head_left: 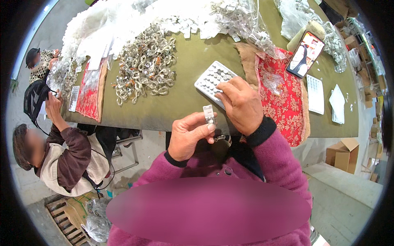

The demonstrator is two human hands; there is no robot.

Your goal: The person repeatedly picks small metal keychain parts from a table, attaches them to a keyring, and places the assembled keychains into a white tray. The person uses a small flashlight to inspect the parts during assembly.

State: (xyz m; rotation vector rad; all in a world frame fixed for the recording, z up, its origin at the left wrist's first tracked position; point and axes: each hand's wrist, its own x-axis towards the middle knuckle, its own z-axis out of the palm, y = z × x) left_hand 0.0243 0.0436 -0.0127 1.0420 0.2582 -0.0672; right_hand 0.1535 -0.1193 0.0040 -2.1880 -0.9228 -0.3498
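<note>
My left hand (189, 136) pinches a small clear plastic piece (209, 114) with a round silver part in it, held upright just over the table's near edge. My right hand (242, 104) rests on the near end of a white tray (211, 78) that holds rows of small round silver parts, fingers curled down onto it. Whether those fingers hold a part is hidden. Both sleeves are magenta with dark cuffs.
The olive-green table (184, 94) carries a heap of clear plastic pieces (143, 65), bags of parts (242, 16), a red patterned cloth (283, 98), a propped phone (305, 53) and another white tray (315, 94). People sit at the left (61, 156). Cardboard boxes (342, 153) stand on the right floor.
</note>
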